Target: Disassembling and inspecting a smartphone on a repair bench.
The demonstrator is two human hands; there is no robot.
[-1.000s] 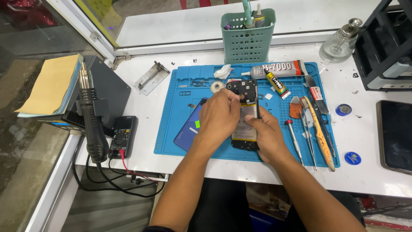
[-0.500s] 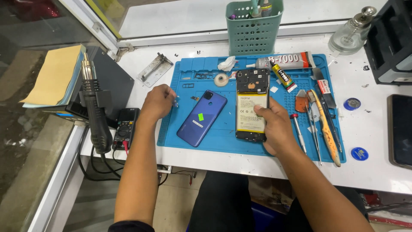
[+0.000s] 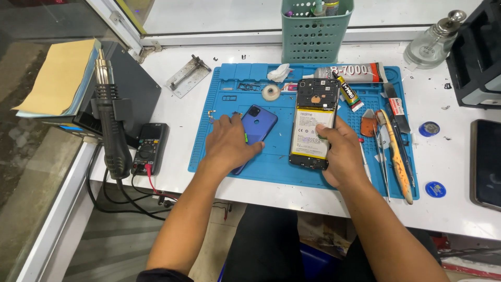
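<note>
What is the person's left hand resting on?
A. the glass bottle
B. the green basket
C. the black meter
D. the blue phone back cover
D: the left hand lies on the blue phone back cover on the blue mat, while the right hand holds the opened phone.

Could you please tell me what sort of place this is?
Most likely a phone repair bench: an opened phone lies on a blue repair mat, with a hot-air gun and a multimeter beside it.
</note>
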